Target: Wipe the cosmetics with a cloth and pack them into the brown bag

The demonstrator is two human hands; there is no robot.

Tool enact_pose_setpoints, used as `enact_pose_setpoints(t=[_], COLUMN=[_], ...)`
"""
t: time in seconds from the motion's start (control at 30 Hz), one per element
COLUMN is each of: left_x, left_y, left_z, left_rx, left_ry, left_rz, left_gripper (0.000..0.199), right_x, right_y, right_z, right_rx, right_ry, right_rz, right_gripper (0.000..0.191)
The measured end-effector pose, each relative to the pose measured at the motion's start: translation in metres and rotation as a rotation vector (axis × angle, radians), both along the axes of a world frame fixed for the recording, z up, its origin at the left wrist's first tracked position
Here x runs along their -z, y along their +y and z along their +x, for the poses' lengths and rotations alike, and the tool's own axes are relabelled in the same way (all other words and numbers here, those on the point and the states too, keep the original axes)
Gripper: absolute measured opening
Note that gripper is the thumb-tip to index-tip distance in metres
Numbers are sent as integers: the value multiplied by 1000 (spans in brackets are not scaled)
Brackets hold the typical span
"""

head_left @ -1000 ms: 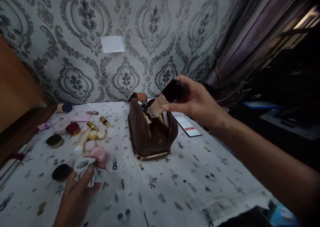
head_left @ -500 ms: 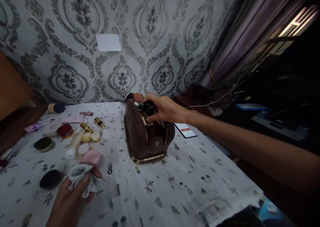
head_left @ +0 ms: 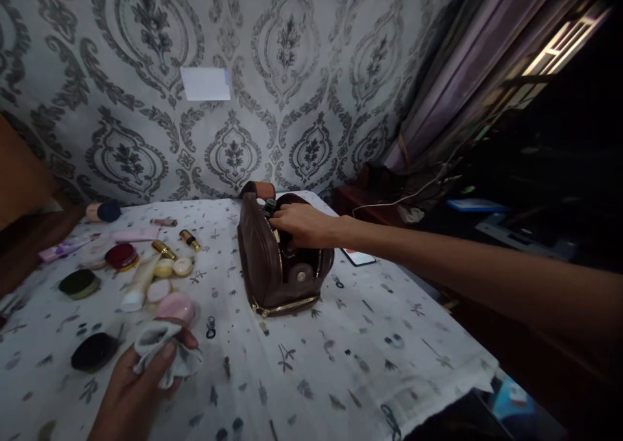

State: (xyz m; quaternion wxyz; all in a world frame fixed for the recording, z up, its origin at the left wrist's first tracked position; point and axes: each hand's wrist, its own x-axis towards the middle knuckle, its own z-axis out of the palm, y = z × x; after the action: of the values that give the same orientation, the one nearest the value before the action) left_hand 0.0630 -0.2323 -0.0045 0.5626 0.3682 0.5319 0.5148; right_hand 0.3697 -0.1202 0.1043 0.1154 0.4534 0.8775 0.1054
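A brown bag stands unzipped at the middle of the table. My right hand reaches into its opening; the fingertips are down inside, and whatever they hold is hidden. Small bottle tops show beside those fingers at the bag's left rim. At the lower left, my left hand is closed round a crumpled white cloth. Just above that hand lies a round pink container, and a black round lid is to its left.
On the left are a cream tube, gold lipstick tubes, a dark red jar, a dark green jar and a brush. A phone lies right of the bag, near a white cable.
My right hand has gone down into the bag, and the black item it held is out of sight. My left hand keeps the cloth. The view has shifted slightly.
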Motion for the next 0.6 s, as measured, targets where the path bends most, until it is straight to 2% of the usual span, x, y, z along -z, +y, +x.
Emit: enact_pose_setpoints(t=[0.2, 0.37, 0.6], left_x=[3, 13, 17], left_y=[0, 6, 7], left_z=[-2, -14, -17], left_rx=[10, 95, 98], left_ry=[-10, -21, 38], left_rz=[-20, -53, -69], left_gripper=[49, 48, 48], right_x=[6, 13, 27], right_y=[10, 13, 23], right_z=[-1, -5, -8], right_rx=[13, 18, 14], right_ry=[-211, -275, -330], right_rz=[32, 49, 109], right_gripper=[20, 17, 18])
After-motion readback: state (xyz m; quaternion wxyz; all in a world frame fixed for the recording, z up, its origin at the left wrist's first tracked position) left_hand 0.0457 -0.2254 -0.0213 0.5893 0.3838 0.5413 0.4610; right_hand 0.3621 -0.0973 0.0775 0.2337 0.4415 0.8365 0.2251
